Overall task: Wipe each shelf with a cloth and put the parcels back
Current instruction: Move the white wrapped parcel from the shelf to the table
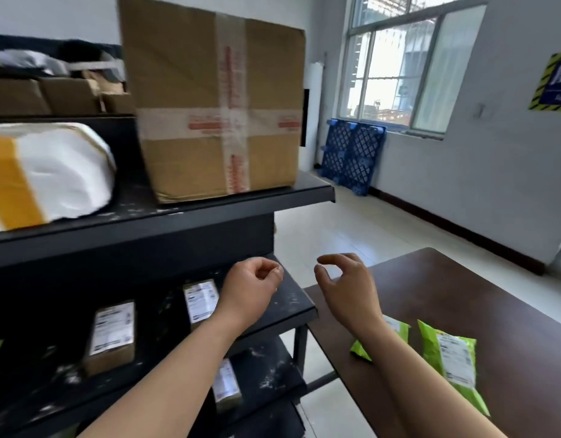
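Both hands are held out in front of the black shelf unit point(178, 222), beside its right end. The left hand point(250, 289) is raised over the right part of the middle shelf, its fingers loosely curled toward the thumb, and nothing is grasped in it. The right hand point(347, 286) is held just past the unit's right edge, released likewise, with the fingers bent and nothing between them.

On the unit's upper shelf a large taped cardboard box point(216, 99) is stood at the right end, and a white and yellow parcel point(51, 175) is laid to its left, apart from it. Brown cartons point(51, 94) are seen on the level above, at the left. On the middle shelf two small labelled boxes point(111, 336) point(200, 300) are placed, the second just beside the left wrist. A third small box point(227, 385) is seen on the shelf below.

To the right of the unit a dark brown table point(462, 295) is set, and two green mailer bags point(449, 358) are laid on it, one partly hidden by the right forearm. Beyond the unit, a blue pallet point(351, 156) is leaned against the wall.
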The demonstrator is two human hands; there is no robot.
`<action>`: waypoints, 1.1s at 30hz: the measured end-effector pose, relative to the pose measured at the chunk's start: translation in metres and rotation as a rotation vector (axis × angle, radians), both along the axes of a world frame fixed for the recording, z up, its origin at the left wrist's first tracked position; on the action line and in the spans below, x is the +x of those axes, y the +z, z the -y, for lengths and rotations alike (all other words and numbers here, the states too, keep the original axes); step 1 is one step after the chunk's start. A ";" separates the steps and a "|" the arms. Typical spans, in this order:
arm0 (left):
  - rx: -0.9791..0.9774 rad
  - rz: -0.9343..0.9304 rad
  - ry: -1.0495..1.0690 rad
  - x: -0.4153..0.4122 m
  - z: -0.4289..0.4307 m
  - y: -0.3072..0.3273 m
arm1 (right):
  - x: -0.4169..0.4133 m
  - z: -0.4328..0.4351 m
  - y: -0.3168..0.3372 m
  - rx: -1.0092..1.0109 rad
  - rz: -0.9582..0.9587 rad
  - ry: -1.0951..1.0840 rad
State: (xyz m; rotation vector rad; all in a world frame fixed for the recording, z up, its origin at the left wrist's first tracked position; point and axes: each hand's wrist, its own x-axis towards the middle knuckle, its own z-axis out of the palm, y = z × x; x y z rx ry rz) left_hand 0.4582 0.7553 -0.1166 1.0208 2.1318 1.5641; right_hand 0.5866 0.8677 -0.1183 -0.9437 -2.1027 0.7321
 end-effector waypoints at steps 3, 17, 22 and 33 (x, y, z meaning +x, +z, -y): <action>0.023 -0.041 0.052 -0.014 0.048 0.017 | -0.021 0.042 0.013 0.023 -0.024 0.069; 0.162 -0.201 0.452 -0.087 0.208 0.098 | -0.143 0.162 0.100 0.060 -0.077 0.391; 0.109 -0.270 0.660 -0.128 0.232 0.129 | -0.193 0.173 0.131 0.061 -0.066 0.502; -0.181 -0.236 0.701 -0.198 0.241 0.153 | -0.265 0.175 0.158 0.006 0.054 0.741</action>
